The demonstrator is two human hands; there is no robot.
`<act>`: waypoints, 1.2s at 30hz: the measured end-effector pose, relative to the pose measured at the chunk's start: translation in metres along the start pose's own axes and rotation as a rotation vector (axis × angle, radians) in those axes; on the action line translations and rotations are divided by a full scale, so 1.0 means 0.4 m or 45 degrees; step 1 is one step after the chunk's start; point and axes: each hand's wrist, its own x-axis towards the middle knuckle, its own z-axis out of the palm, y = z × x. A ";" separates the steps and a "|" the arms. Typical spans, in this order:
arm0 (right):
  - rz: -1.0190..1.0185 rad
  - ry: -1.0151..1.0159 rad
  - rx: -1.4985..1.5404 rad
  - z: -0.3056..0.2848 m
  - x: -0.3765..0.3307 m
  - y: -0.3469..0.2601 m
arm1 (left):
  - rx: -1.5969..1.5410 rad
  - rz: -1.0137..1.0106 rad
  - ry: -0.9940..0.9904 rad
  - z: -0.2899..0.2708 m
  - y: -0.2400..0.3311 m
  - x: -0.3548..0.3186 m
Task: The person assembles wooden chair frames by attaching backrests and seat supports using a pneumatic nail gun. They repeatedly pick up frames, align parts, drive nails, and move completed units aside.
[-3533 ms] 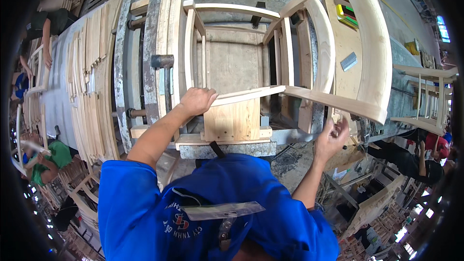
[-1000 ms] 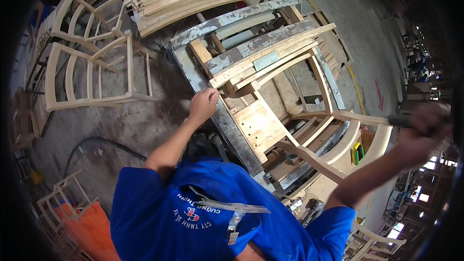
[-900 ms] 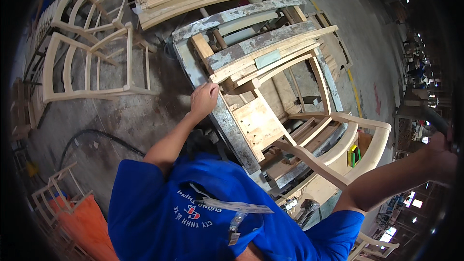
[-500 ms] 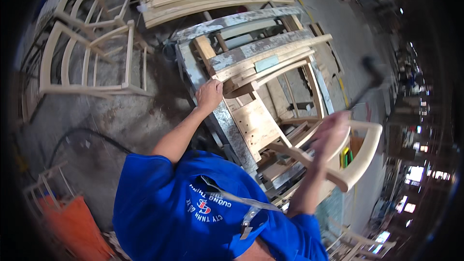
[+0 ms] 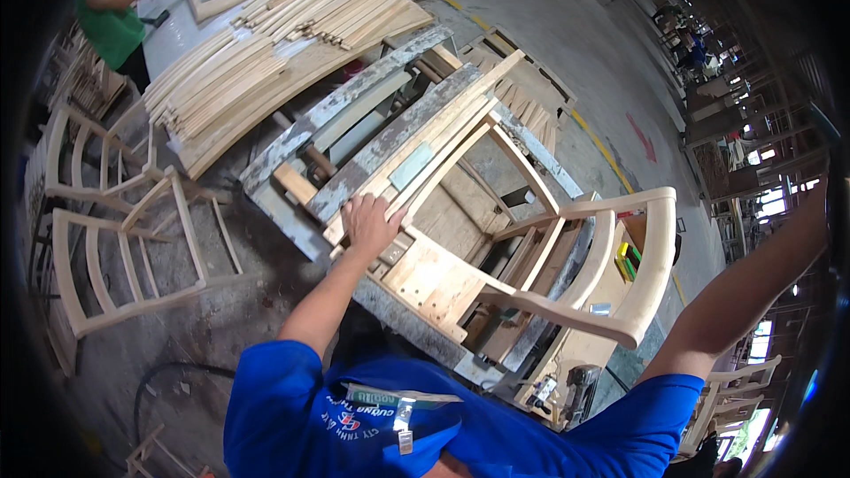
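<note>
A pale wooden chair frame (image 5: pixel 531 199) lies on a worn metal clamping bench (image 5: pixel 416 323), its curved backrest rail (image 5: pixel 653 270) jutting out to the right. My left hand (image 5: pixel 370 223) is closed over the frame's near-left corner, fingers bent across the wood beside long wooden strips (image 5: pixel 425 159). Close by that hand is a flat wooden block (image 5: pixel 438 288) with drilled holes. My right forearm (image 5: pixel 753 283) reaches up and out to the right rim; the hand itself is lost past the dark edge, so whatever it holds is hidden.
Stacked wooden slats (image 5: pixel 266 53) cover a table beyond the bench. Assembled chair frames (image 5: pixel 133 248) stand on the floor at left. A person in a green shirt (image 5: pixel 111 22) works at the far left. A yellow-and-green object (image 5: pixel 628 261) sits behind the backrest.
My right arm has swung from over the chair frame up to the far right, taking the blurred hammer-like tool out of view. My left hand stays on the frame's corner. The view has turned.
</note>
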 end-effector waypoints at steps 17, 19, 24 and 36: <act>1.300 0.261 -0.172 0.146 -0.690 0.337 | 0.020 -0.049 -0.248 -0.018 0.015 0.057; 1.145 0.180 -0.164 0.111 -0.697 0.258 | -0.247 0.021 -0.190 0.003 0.091 0.110; 1.498 -0.044 0.023 0.086 -1.098 0.027 | -1.313 0.167 -0.678 -0.069 0.381 0.281; 1.873 -1.254 0.002 0.005 -1.203 -0.136 | -0.199 0.042 -0.459 0.071 0.112 0.328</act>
